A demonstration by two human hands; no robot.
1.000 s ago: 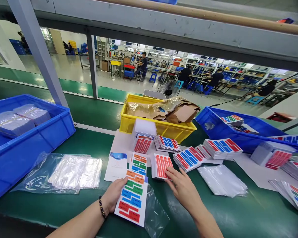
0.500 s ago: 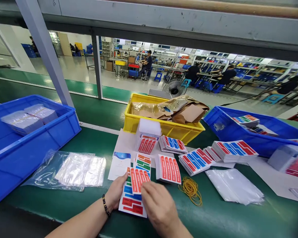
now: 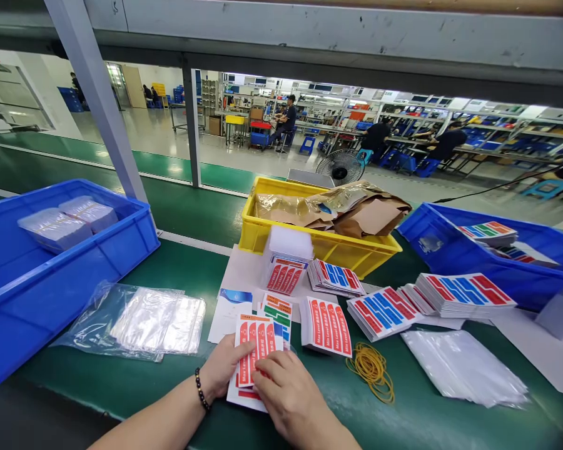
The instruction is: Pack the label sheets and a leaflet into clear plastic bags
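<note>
My left hand (image 3: pixel 223 367) grips a few printed sticker sheets by their left side, its thumb on top. A red-and-white label sheet (image 3: pixel 258 350) lies uppermost, over a larger sheet with red and blue shapes. My right hand (image 3: pixel 291 390) has its fingers curled on the lower right of these sheets. Just beyond the hands are a green and orange sheet (image 3: pixel 278 307) and a white paper with a blue top (image 3: pixel 231 306). To their right stands a stack of red label sheets (image 3: pixel 327 327).
Blue bins stand at left (image 3: pixel 98 269) and right (image 3: pixel 450 250), a yellow bin (image 3: pixel 323 247) at the back. Nearby are clear bags (image 3: pixel 169 322), rubber bands (image 3: pixel 371 370), white plastic bags (image 3: pixel 464 362) and red-and-blue sheet stacks (image 3: pixel 385 310). People sit in the far background.
The red label sheet has moved down and left onto the held sheets, and my left thumb now presses on it. My right hand has come slightly lower. The camera view has shifted a little.
</note>
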